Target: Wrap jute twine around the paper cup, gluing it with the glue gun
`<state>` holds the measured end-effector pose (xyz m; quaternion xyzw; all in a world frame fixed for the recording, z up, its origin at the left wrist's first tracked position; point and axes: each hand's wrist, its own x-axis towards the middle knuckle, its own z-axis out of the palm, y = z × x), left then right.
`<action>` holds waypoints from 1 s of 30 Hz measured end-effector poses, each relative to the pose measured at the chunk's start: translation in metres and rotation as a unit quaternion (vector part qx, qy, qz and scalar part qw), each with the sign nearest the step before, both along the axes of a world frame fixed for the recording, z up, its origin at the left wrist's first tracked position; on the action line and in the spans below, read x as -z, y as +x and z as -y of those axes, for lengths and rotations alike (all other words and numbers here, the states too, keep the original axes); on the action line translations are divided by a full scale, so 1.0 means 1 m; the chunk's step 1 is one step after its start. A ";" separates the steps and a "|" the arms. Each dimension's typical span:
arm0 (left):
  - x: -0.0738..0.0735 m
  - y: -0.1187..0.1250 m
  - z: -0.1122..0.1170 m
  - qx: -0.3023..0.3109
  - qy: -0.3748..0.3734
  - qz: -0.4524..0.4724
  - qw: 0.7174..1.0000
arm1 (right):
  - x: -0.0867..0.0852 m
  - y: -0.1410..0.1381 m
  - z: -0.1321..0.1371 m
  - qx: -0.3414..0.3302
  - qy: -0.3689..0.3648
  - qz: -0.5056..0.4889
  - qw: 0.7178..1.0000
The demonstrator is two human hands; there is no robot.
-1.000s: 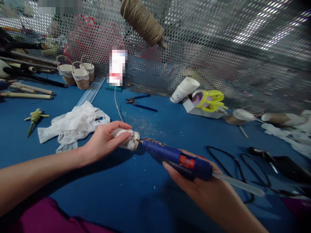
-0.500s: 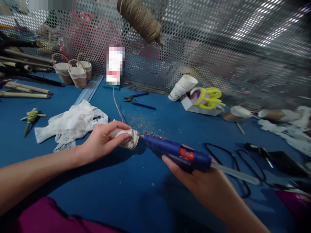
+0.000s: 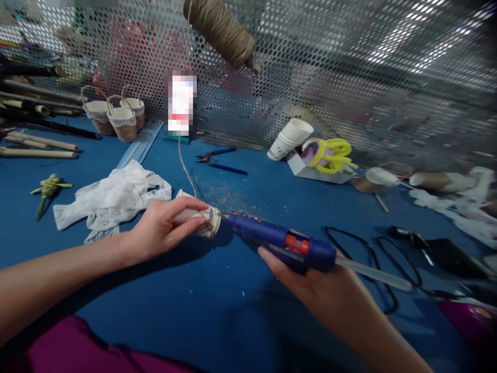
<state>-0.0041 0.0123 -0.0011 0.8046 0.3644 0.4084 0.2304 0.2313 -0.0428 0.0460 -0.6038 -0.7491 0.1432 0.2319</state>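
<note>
Tipped on its side, a white paper cup [image 3: 212,224] is held by my left hand [image 3: 165,223], thumb and fingers closed round it. Its end with a little brown twine points to the right. My right hand [image 3: 306,282] grips a blue hot glue gun [image 3: 272,235] from below. The gun's nozzle is at the cup's end; I cannot tell whether it touches. A clear glue stick [image 3: 375,273] juts from the back of the gun. A strand of twine [image 3: 185,168] runs from the cup toward the back of the table.
White lace [image 3: 112,199] lies left of the cup. Behind are pliers [image 3: 221,160], small twine-wrapped baskets [image 3: 122,122], a phone [image 3: 180,103] and stacked paper cups [image 3: 291,139]. A twine spool [image 3: 221,31] hangs on the mesh panel. A black cable [image 3: 365,248] loops at right.
The whole view has shifted slightly. Slightly more of the cup's far end shows behind my left hand. Both hands keep their hold, and the nozzle stays at the cup's end.
</note>
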 end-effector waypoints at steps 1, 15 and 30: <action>0.000 0.000 0.000 0.006 0.009 -0.001 1.000 | 0.000 0.000 0.000 0.006 0.011 0.013 1.000; 0.002 -0.002 -0.001 0.008 0.028 0.003 1.000 | 0.009 0.002 0.001 0.023 0.012 0.018 1.000; -0.004 0.002 0.000 -0.039 -0.050 0.007 0.998 | 0.008 0.011 0.004 -0.011 0.006 0.024 1.000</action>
